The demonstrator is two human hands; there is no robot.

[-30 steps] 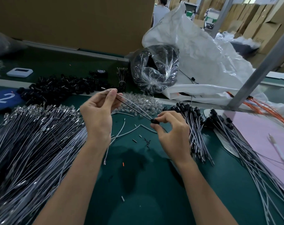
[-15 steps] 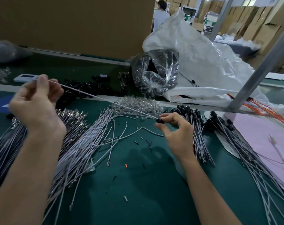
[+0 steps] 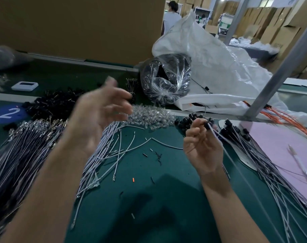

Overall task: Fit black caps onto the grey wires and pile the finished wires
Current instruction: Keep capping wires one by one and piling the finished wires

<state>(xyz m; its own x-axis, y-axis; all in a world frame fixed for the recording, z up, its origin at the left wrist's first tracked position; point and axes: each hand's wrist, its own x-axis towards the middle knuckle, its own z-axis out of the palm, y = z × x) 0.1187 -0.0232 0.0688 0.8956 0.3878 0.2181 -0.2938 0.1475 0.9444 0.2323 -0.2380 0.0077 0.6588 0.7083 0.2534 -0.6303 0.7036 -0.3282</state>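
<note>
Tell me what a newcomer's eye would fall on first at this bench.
The two hands in the middle: the left hand, blurred and open, is raised, while the right hand pinches a black cap with its grey wire trailing toward the near right. Next, the big heap of uncapped wires along the left and the crinkled clear bag at the back.

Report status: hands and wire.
Left hand open, empty, blurred. Right hand pinches black cap on grey wire. Finished pile just beyond. Nothing in the way.
</note>
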